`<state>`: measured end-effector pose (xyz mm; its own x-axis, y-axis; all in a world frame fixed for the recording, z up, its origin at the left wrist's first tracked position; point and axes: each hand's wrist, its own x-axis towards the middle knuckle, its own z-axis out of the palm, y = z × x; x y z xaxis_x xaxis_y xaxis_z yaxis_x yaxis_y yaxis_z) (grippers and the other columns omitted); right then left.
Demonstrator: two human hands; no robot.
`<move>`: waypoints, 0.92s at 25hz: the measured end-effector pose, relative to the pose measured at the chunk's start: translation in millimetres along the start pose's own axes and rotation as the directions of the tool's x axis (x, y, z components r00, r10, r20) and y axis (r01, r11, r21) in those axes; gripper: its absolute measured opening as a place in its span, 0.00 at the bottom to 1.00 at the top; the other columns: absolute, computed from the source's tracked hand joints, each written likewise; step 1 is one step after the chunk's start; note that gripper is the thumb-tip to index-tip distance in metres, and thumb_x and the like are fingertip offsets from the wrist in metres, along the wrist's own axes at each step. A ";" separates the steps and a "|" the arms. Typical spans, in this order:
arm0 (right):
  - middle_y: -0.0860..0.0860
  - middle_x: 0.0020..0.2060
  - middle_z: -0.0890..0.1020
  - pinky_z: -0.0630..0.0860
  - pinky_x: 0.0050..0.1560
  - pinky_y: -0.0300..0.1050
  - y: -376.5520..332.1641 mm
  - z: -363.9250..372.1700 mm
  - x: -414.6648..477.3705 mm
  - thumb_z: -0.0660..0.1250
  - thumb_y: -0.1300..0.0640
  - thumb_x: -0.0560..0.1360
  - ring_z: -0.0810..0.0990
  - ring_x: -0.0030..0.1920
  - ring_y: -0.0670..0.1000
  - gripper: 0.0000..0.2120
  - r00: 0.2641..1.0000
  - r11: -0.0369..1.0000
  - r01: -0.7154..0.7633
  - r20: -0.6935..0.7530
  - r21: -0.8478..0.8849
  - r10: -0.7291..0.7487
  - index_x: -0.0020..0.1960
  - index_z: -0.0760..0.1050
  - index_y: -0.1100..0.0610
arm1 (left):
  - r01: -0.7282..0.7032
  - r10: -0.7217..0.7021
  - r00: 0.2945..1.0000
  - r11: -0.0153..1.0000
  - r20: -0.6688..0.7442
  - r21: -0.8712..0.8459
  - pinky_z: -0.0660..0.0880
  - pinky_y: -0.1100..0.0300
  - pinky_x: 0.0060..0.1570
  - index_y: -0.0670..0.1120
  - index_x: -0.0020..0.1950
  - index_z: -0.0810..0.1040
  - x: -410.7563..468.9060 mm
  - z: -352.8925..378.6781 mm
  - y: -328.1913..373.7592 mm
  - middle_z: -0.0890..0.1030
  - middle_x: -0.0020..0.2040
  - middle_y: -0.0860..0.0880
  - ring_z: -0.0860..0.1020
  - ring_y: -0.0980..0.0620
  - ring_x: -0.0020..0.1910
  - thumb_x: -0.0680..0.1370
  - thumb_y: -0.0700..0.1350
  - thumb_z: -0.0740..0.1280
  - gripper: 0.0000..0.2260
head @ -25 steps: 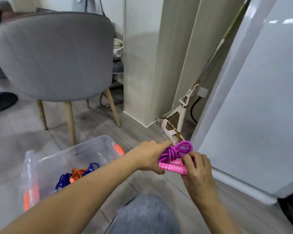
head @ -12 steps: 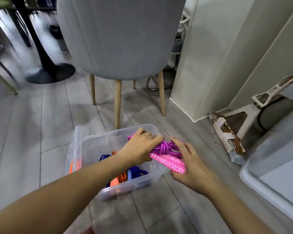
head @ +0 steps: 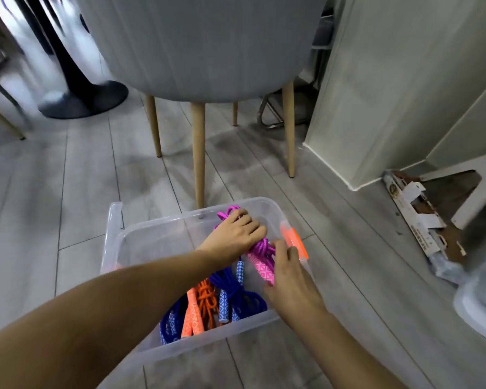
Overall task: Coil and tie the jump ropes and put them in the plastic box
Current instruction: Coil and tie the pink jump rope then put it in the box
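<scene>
Where grey floorboards (head: 68,192) run, plastic box (head: 152,228), chair legs (head: 198,153) behind

You've got grey plank floor (head: 54,178) w/ clear plastic box (head: 115,248) on it, chair (head: 198,153) behind, black table base (head: 82,99) far left, cardboard (head: 427,228) right.

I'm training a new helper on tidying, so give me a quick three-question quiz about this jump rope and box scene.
1. Which colour is the jump rope that the left hand and right hand hold? A orange, B blue, C purple.
2. True or false: the plastic box stands on a table.
3. Fill in: right behind the box stands a grey ____.
Key: 1 C; 2 false, it is on the floor; 3 chair.
</scene>
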<state>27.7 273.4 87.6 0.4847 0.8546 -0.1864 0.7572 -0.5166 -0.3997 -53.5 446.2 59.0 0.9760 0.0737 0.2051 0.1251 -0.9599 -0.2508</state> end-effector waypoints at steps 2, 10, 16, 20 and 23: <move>0.55 0.68 0.69 0.74 0.55 0.46 4.1 11.0 6.0 0.68 0.54 0.78 0.76 0.63 0.56 0.31 0.995 0.995 -0.010 0.097 -0.101 0.020 0.75 0.56 0.54 | -0.104 0.102 0.991 0.995 0.085 0.013 0.65 0.44 0.69 0.45 0.62 0.73 1.0 25.4 4.7 0.78 0.53 0.44 0.76 0.41 0.54 0.72 0.36 0.68 0.19; 0.53 0.43 0.81 0.78 0.43 0.49 19.9 20.7 -5.2 0.67 0.54 0.74 0.82 0.44 0.56 0.06 0.971 0.931 0.232 0.009 -0.283 -0.239 0.46 0.80 0.56 | -0.060 0.132 0.705 0.990 0.696 -0.128 0.56 0.38 0.74 0.58 0.80 0.52 -13.4 64.2 42.4 0.54 0.81 0.46 0.54 0.38 0.78 0.80 0.44 0.64 0.32; 0.50 0.49 0.79 0.77 0.50 0.48 32.6 23.0 -13.8 0.69 0.58 0.70 0.79 0.49 0.53 0.11 0.965 0.953 0.206 -0.113 -0.221 -0.235 0.52 0.76 0.53 | 0.043 0.058 0.694 0.992 0.718 -0.122 0.61 0.36 0.71 0.57 0.80 0.52 -19.3 48.2 44.1 0.58 0.79 0.47 0.56 0.39 0.77 0.79 0.41 0.65 0.34; 0.51 0.58 0.78 0.76 0.57 0.51 32.4 4.8 -23.8 0.68 0.57 0.71 0.78 0.57 0.54 0.21 0.967 0.973 0.136 -0.188 -0.185 -0.171 0.64 0.75 0.52 | 0.292 -0.092 0.800 0.923 0.593 -0.251 0.64 0.45 0.69 0.55 0.76 0.64 -20.9 11.8 54.5 0.67 0.75 0.49 0.64 0.44 0.74 0.79 0.42 0.62 0.25; 0.51 0.62 0.78 0.76 0.59 0.51 37.4 -11.1 -39.5 0.69 0.56 0.71 0.78 0.58 0.54 0.25 0.971 0.983 0.078 -0.211 -0.167 -0.113 0.68 0.73 0.53 | 0.354 -0.190 0.881 0.873 0.434 -0.336 0.68 0.50 0.62 0.53 0.68 0.73 -16.8 -20.4 65.9 0.75 0.66 0.51 0.71 0.47 0.65 0.80 0.48 0.62 0.16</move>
<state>41.7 219.8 90.0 0.4774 0.8771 0.0534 0.8553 -0.4499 -0.2570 -65.2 376.3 58.4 0.9131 0.3647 -0.1825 0.3949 -0.9025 0.1719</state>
